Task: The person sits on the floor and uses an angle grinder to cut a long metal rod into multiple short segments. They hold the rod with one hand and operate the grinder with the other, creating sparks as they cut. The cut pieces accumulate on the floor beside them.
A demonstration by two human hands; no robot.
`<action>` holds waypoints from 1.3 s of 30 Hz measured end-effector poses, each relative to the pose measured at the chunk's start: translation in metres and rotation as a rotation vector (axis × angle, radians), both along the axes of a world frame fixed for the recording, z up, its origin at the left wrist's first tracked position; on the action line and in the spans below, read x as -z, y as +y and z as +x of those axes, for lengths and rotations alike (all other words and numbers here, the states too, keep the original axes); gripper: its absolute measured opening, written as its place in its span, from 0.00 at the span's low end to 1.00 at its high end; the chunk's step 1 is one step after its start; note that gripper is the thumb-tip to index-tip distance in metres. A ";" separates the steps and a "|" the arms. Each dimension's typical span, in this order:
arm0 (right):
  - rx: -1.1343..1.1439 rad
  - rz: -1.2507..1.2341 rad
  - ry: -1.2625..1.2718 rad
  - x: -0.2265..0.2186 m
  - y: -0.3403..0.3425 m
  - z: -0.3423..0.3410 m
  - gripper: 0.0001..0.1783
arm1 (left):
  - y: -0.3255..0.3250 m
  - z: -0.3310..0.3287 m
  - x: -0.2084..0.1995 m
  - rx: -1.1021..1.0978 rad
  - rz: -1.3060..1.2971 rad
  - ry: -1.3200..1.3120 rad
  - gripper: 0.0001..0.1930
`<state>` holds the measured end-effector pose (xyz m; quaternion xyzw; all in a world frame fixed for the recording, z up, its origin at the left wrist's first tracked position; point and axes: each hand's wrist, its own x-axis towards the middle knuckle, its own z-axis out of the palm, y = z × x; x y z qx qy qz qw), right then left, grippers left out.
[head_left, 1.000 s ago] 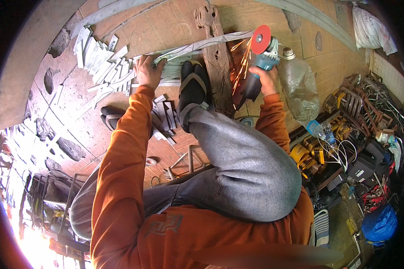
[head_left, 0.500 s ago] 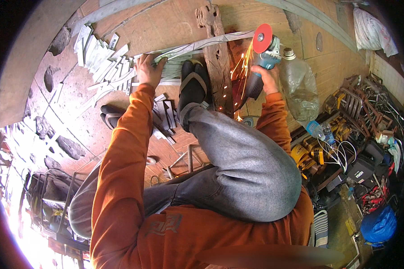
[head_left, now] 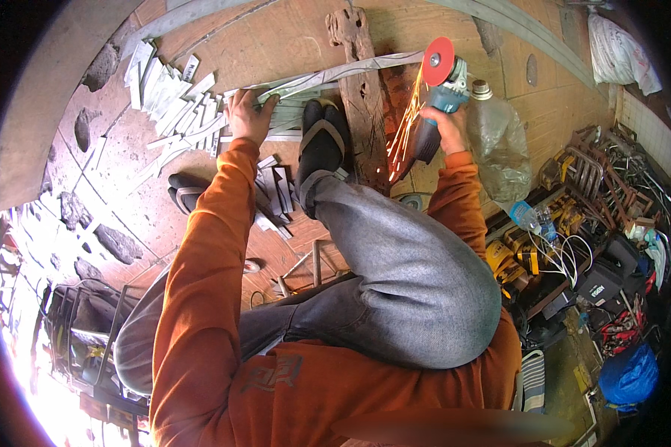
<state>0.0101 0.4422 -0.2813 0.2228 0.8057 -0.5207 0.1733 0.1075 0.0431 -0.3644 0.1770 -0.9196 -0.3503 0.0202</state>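
My right hand (head_left: 452,132) is closed round the body of a teal and black angle grinder (head_left: 446,98). Its red cutting disc (head_left: 439,61) meets the right end of a long, pale metal strip (head_left: 354,68), and orange sparks (head_left: 406,134) stream down from there. The strip lies across a worn wooden beam (head_left: 363,112). On the left, my left hand (head_left: 247,117) presses on the strip's other end, its fingers curled over and its thumb toward the beam. Beside it lie many short cut metal pieces (head_left: 168,97). My sandalled foot (head_left: 322,138) stands just left of the beam, near the strips.
A clear plastic jug (head_left: 497,141) stands close to the right of the grinder. Farther right are piled clamps (head_left: 585,175), yellow power tools (head_left: 511,253), cables and a blue bag (head_left: 628,375). More short pieces (head_left: 276,190) lie below my left hand.
The grinder has shifted very slightly up and right. The spark stream has become narrower, slanting down to the left. My left hand stays in place.
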 end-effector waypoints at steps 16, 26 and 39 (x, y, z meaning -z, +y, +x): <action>0.002 0.029 0.044 -0.008 -0.008 -0.007 0.25 | 0.000 0.000 0.002 -0.003 -0.006 -0.037 0.19; -0.029 -0.104 0.018 -0.010 -0.008 -0.009 0.28 | 0.000 0.000 0.000 0.001 0.017 -0.008 0.17; -0.029 0.028 0.008 -0.009 -0.009 -0.014 0.22 | 0.001 0.000 0.003 -0.004 0.011 -0.019 0.17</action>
